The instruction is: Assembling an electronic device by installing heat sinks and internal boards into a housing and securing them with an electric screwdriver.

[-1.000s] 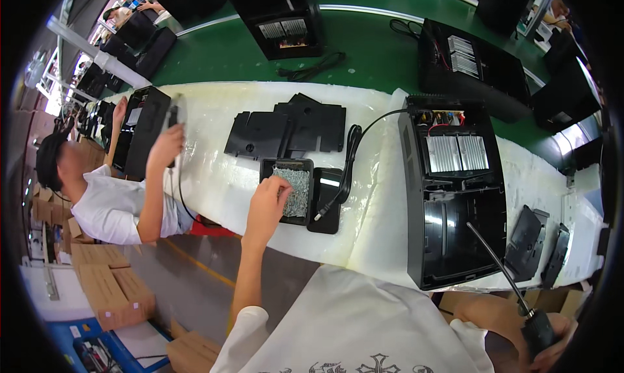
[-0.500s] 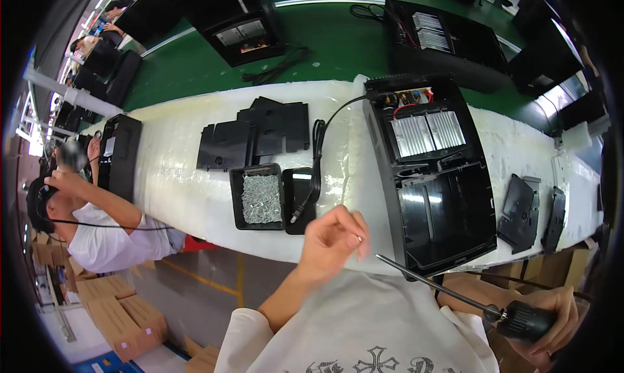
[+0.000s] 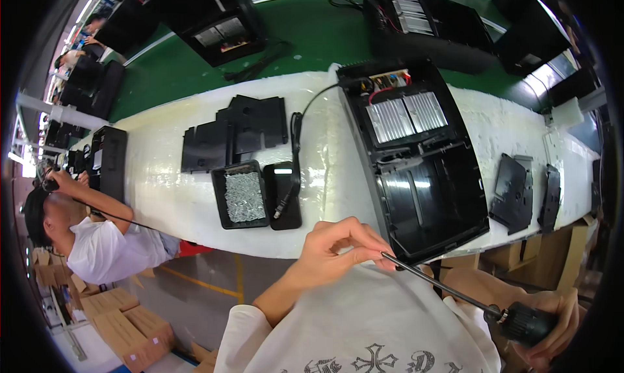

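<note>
I am raising my left hand (image 3: pixel 338 249) in front of my chest, forearm rising from the lower edge, fingertips (image 3: pixel 383 248) pinching together. My right hand (image 3: pixel 549 321) is sitting low at the right edge, fingers curling shut in a grip.

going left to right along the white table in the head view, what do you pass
black case → stacked black panels → tray of screws → black tray with cable plug → large open black housing → two black covers
</note>
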A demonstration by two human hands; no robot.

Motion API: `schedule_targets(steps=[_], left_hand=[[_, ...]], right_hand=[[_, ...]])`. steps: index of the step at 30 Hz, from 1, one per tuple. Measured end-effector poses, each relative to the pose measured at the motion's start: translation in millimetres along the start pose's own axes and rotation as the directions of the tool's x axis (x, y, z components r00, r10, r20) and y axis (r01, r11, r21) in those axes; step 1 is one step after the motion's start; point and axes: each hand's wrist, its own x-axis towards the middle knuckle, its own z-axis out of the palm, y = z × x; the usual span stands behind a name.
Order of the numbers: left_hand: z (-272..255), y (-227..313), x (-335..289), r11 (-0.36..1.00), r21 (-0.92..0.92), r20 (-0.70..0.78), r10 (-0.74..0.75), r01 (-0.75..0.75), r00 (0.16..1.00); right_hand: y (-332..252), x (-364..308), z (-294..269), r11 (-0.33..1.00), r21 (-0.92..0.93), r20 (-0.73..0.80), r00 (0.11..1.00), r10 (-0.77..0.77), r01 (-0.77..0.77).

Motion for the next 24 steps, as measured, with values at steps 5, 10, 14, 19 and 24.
schedule_targets(steps=[5, 10, 14, 19, 24], left_hand=[[1.6, -3.6, 13.0, 0.828, 0.525, 0.203, 0.101, -0.195, 0.974], [8.0, -33.7, 6.1, 0.51, 0.807, 0.273, 0.128, -0.299, 0.953], [15.6, -54.8, 3.2, 0.349, 0.885, 0.269, 0.153, -0.307, 0.951], [15.0, -60.3, 1.8, 0.348, 0.885, 0.253, 0.198, -0.309, 0.947], [15.4, -59.3, 2.5, 0.367, 0.873, 0.258, 0.214, -0.323, 0.942]], right_hand=[[-198.2, 73.8, -11.6, 0.992, -0.104, 0.133, 0.987, 0.089, -0.076], [-8.0, 11.5, -1.1, 0.957, -0.13, 0.035, 0.963, 0.265, -0.259], [85.1, -35.6, 16.9, 0.906, -0.138, -0.046, 0.916, 0.399, -0.401], [109.6, -50.8, 7.7, 0.405, -0.46, 0.083, 0.416, 0.906, -0.79], [111.0, -59.2, 6.5, 0.308, -0.512, 0.09, 0.307, 0.948, -0.802]])
